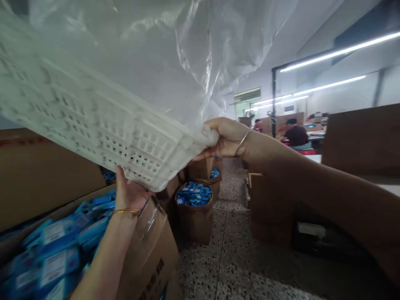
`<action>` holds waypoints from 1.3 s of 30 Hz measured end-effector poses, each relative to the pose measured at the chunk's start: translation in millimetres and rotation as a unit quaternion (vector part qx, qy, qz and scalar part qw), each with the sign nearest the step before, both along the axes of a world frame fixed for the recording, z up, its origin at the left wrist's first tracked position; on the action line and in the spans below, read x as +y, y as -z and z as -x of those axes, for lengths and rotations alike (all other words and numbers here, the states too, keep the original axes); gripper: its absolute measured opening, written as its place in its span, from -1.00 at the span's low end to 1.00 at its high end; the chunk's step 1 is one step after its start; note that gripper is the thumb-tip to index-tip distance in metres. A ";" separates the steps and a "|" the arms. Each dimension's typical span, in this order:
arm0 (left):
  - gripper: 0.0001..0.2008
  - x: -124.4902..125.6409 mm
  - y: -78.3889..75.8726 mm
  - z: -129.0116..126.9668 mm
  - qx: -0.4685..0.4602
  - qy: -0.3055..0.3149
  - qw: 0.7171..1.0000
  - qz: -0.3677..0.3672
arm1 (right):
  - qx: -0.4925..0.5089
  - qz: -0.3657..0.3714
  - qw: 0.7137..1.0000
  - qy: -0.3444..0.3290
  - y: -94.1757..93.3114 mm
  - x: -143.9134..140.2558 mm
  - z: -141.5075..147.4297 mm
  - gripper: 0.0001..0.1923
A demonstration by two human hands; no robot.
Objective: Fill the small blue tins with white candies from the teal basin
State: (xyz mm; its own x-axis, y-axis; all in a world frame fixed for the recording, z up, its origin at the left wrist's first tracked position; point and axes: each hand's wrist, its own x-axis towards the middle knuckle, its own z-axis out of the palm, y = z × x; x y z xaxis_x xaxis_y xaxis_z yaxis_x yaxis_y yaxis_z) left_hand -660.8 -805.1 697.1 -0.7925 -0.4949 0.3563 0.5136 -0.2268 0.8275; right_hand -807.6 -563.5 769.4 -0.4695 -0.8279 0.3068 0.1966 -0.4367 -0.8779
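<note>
A white slotted plastic basket [146, 146] is held up and tilted in front of me, its near corner pointing down and to the right. Clear plastic sheeting [200, 54], seemingly a bag, spreads over its top. My right hand [220, 135] grips the basket's upper right corner, pinching some of the plastic against it. Under the lower edge, my left hand [129, 191] supports the basket with thumb up against its side; its other fingers are partly hidden. Below the basket stands a large cardboard box [156, 250] holding many small blue packets [59, 246] with white labels.
More cartons [195, 221] of blue packets line the speckled floor [229, 233] ahead. Brown cardboard panels [362, 141] stand on the right. A seated person [296, 133] is at a table farther off, under long strip lights [337, 52].
</note>
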 end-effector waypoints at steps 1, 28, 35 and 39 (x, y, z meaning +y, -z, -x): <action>-0.22 1.7 -6.0 -20.7 0.002 -0.034 0.999 0.008 | 0.011 -0.019 0.999 -0.030 -8.1 -7.0 -12.4 -0.66; -0.22 65.0 19.8 -399.7 -0.021 -0.606 0.791 -0.082 | 0.188 -0.136 0.759 -0.608 -43.7 -250.0 -284.3 -0.63; -0.15 13.4 81.8 -502.9 -0.014 -0.605 0.771 -0.197 | 0.155 -0.222 0.733 -0.624 -11.3 -323.1 -418.1 -0.80; -0.05 -53.8 145.9 -561.2 -0.032 -0.578 0.782 -0.228 | 0.150 -0.284 0.718 -0.618 33.2 -387.9 -501.7 -0.79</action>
State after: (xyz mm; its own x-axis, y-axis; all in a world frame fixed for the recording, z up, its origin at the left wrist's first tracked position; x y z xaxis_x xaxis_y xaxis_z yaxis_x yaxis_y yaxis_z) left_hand -99.5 -859.0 551.2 0.2710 -0.9584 -0.0893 0.5550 0.0798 0.8280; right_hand -306.0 -951.4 736.2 0.7471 -0.5872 -0.3116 -0.1101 0.3530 -0.9291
